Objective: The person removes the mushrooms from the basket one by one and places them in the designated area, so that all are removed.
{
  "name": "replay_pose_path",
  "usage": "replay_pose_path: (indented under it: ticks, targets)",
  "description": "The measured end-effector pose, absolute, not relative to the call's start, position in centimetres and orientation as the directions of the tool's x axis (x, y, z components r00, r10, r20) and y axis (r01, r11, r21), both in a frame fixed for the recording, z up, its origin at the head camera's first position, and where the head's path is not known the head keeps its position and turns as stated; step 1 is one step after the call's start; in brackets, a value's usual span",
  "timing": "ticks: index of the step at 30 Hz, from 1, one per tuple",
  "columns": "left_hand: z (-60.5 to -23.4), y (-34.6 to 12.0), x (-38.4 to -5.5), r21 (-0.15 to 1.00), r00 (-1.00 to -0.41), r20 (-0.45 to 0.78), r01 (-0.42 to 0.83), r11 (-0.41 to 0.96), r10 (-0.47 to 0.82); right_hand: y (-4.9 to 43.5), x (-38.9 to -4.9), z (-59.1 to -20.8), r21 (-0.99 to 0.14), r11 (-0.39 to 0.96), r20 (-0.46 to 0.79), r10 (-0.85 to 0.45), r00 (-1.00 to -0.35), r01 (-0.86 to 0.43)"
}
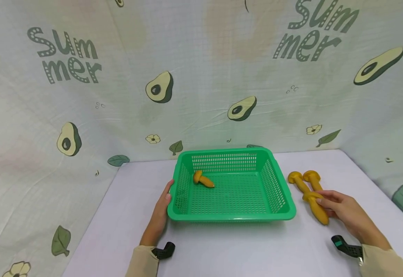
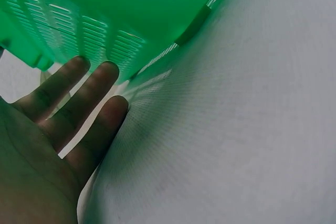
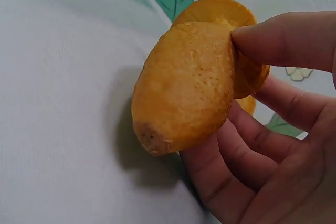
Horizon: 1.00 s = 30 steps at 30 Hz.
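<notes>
A green plastic basket stands on the table, with one yellow-brown mushroom lying in its back left part. My left hand is at the basket's left side; in the left wrist view its fingers are extended by the slotted wall. On the right, my right hand pinches a mushroom by its stem between thumb and fingers. The right wrist view shows this mushroom's thick stem pointing toward the camera, cap behind. Just beyond it lie a second mushroom and a third mushroom.
The white table runs back to a hanging cloth printed with avocados, leaves and lettering. Cloth also closes off the left and right sides. A dark strap with a small device sits on each wrist.
</notes>
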State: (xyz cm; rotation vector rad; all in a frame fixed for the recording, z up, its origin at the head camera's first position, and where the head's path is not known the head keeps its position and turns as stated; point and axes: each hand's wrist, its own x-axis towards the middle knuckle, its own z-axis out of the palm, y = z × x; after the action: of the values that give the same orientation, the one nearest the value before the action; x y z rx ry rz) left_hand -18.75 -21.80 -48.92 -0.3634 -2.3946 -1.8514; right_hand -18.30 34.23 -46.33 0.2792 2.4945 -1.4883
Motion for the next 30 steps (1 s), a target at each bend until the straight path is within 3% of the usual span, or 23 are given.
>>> replay_pose_path:
  ticks: [30]
  targets:
    - [-49.1, -21.9, -19.0, 0.937, -0.968, 0.213, 0.240, 0.255, 0.129, 33.7, -18.1, -47.3, -0.736, 0.652, -0.154, 0.106, -0.982, 0.185]
